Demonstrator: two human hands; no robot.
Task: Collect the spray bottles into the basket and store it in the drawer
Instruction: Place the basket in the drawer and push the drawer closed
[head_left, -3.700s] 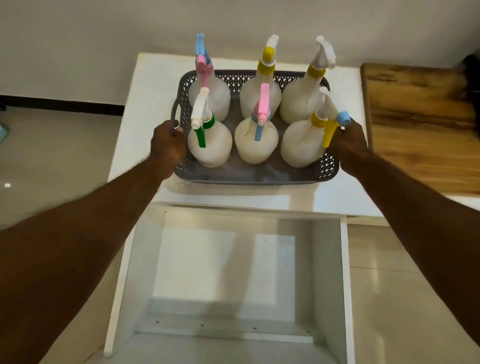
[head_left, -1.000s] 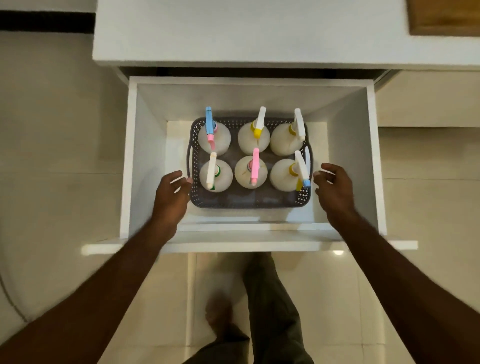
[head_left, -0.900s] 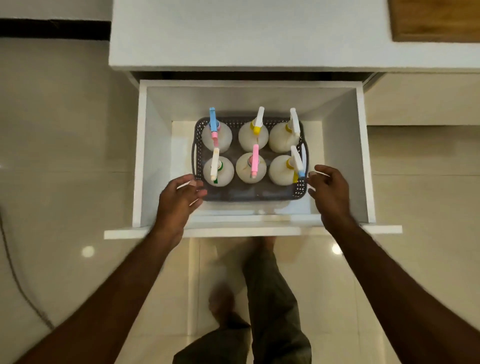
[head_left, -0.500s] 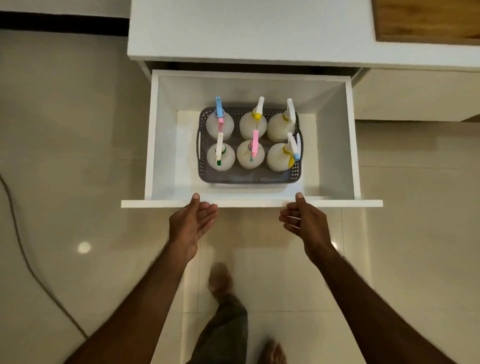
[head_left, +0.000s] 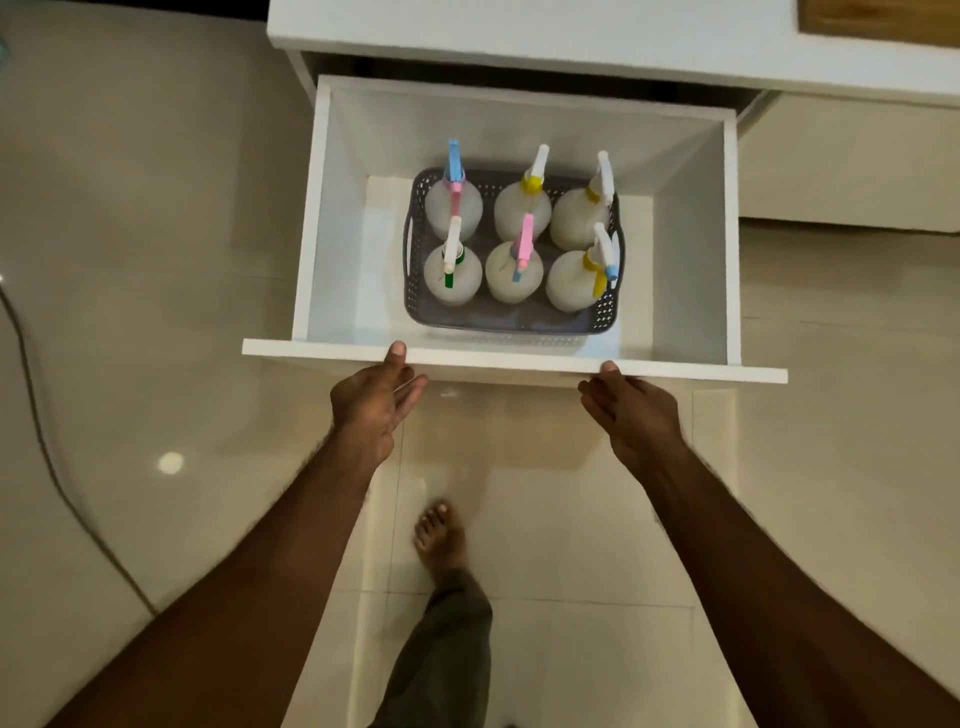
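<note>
A grey perforated basket (head_left: 519, 325) stands on the floor of the open white drawer (head_left: 675, 249). Several white spray bottles (head_left: 452, 280) stand upright in it in two rows, with pink, blue, yellow, green and white triggers. My left hand (head_left: 371, 410) is at the drawer's front panel (head_left: 509, 359): thumb on its top edge, fingers stretched out against the front. My right hand (head_left: 636, 415) rests the same way further right on the panel. Neither hand holds anything.
The white cabinet top (head_left: 519, 31) overhangs the drawer at the back, with a wooden board (head_left: 883, 15) at its right end. A dark cable (head_left: 41, 441) runs over the tiled floor on the left. My bare foot (head_left: 441, 540) stands below the drawer.
The basket went from the cabinet top into the drawer and both hands let it go. Since then the hands have drawn back out and come to rest on the front panel.
</note>
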